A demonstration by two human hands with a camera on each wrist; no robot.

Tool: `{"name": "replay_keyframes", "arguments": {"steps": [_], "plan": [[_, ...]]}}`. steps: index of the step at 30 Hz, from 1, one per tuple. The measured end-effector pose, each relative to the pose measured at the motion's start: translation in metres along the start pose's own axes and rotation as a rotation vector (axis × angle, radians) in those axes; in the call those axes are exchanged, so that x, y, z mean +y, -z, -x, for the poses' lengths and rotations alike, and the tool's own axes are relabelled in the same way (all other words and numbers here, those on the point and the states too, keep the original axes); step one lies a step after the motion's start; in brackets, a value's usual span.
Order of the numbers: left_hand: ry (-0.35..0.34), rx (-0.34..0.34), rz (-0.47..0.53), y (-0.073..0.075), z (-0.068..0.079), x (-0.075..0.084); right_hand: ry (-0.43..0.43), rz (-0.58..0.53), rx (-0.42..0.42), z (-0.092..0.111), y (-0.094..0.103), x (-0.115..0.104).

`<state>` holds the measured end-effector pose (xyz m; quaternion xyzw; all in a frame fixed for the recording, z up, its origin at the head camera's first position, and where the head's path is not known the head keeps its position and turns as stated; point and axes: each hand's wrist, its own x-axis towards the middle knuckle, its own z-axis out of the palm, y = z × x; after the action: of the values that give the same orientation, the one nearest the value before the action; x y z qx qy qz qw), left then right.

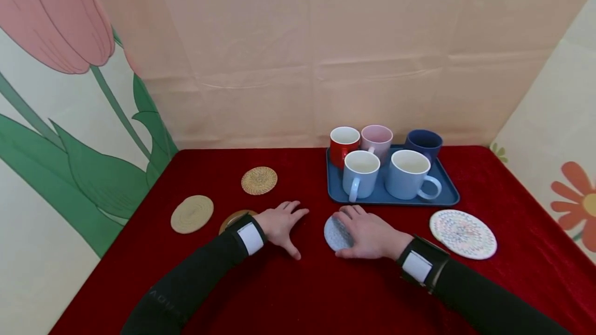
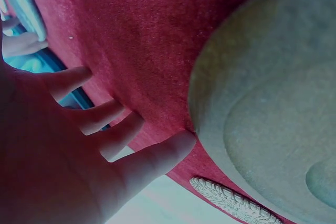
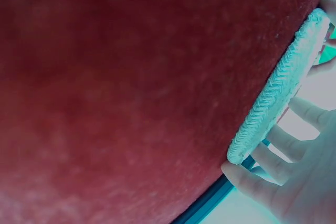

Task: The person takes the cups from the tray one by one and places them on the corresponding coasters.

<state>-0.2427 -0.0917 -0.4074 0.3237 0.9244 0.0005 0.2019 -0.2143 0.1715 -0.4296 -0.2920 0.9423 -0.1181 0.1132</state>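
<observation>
My right hand (image 1: 370,234) spans a round grey-blue braided coaster (image 1: 337,234), thumb at its near edge and fingertips at its far edge. In the right wrist view, the coaster's thick braided rim (image 3: 275,90) faces the camera and fingers (image 3: 286,142) lie along its far side; the palm hides part of it from above. My left hand (image 1: 281,224) hovers over the red cloth with fingers spread, holding nothing. Below its wrist lies a round wooden coaster (image 1: 233,217), mostly covered by the forearm; its recessed face (image 2: 262,124) looms large in the left wrist view.
A blue tray (image 1: 440,200) behind my right hand carries several mugs, including a light-blue one (image 1: 360,177) and a red one (image 1: 339,151). A speckled white round mat (image 1: 463,234) lies right. Two woven coasters, one beige (image 1: 192,214) and one tan (image 1: 259,180), lie left.
</observation>
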Motion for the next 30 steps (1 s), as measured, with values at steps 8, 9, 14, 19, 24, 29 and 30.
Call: {"name": "replay_keyframes", "arguments": {"steps": [8, 9, 14, 19, 24, 29, 30], "plan": [[0.001, 0.003, 0.010, 0.000, 0.001, -0.001, -0.004, -0.003, 0.013, 0.012, 0.003, 0.005], [0.002, 0.003, 0.012, 0.000, 0.001, -0.001, -0.004, -0.003, 0.015, 0.013, 0.003, 0.006], [0.001, 0.000, 0.015, -0.001, 0.000, -0.002, -0.023, 0.001, 0.025, 0.021, 0.002, 0.013], [0.004, -0.004, 0.018, -0.002, -0.001, -0.003, -0.029, 0.012, 0.049, 0.030, 0.003, 0.020], [0.008, -0.007, 0.022, -0.002, 0.000, -0.003, -0.062, 0.020, 0.049, 0.036, 0.002, 0.029], [0.006, -0.007, 0.026, -0.004, -0.002, -0.004, -0.088, 0.011, 0.057, 0.042, 0.002, 0.036], [0.006, -0.007, 0.027, -0.004, -0.002, -0.004, -0.091, 0.010, 0.060, 0.043, 0.002, 0.038]]}}
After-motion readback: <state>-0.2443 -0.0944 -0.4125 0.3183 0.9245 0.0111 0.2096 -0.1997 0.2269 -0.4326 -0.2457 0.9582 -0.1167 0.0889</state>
